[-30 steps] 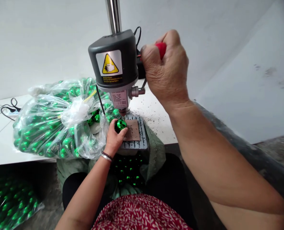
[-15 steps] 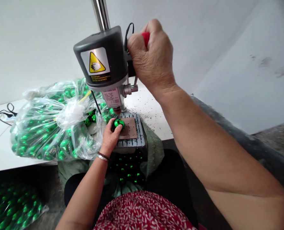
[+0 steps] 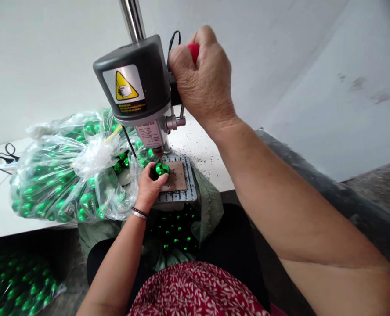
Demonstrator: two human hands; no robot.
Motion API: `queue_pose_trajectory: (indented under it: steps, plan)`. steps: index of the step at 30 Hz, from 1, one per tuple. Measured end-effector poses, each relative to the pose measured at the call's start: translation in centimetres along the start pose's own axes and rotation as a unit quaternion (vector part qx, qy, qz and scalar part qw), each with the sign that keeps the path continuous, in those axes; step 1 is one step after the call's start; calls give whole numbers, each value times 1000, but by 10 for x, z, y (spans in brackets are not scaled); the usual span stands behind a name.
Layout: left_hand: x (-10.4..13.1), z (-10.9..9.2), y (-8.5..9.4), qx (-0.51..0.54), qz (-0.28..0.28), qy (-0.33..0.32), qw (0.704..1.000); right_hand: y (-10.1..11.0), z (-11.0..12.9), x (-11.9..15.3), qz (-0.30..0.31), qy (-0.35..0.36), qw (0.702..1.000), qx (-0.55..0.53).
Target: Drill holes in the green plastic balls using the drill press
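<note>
Ball (image 3: pixel 162 168), mid-frame: coloured shiny green. Drill (image 3: pixel 155 72), upper centre: finished in dark grey. Knob (image 3: pixel 194 52): coloured red. Shirt (image 3: pixel 196 292), bottom centre: dark red, patterned with pale leaves.

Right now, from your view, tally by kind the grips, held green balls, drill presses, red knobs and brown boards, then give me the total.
Grips: 2, the left grip and the right grip
Held green ball: 1
Drill press: 1
Red knob: 1
Brown board: 1
Total: 6
</note>
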State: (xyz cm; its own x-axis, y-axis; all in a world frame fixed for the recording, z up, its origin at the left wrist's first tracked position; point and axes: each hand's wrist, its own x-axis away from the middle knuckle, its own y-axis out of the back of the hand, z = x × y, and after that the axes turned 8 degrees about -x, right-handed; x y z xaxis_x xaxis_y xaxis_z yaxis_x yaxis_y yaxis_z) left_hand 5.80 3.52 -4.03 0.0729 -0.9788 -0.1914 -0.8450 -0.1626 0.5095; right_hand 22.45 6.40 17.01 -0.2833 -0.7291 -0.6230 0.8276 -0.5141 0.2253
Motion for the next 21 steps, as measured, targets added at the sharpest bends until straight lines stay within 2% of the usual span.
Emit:
queue_pose_trajectory:
  steps: [5,10,16,21]
  plan:
    - [3,-6,3,-35,12,-4,999,0,0,-1,-7,3,1000,11]
    - [6,-10,4,-70,17,-64,995,0,0,-1,-16,6,1000,2]
    - [8,-10,0,-28,48,-21,998,0,3,1,-11,-12,1000,-1]
    - [9,-11,-1,-47,63,-25,997,1,3,1,-15,-12,1000,0]
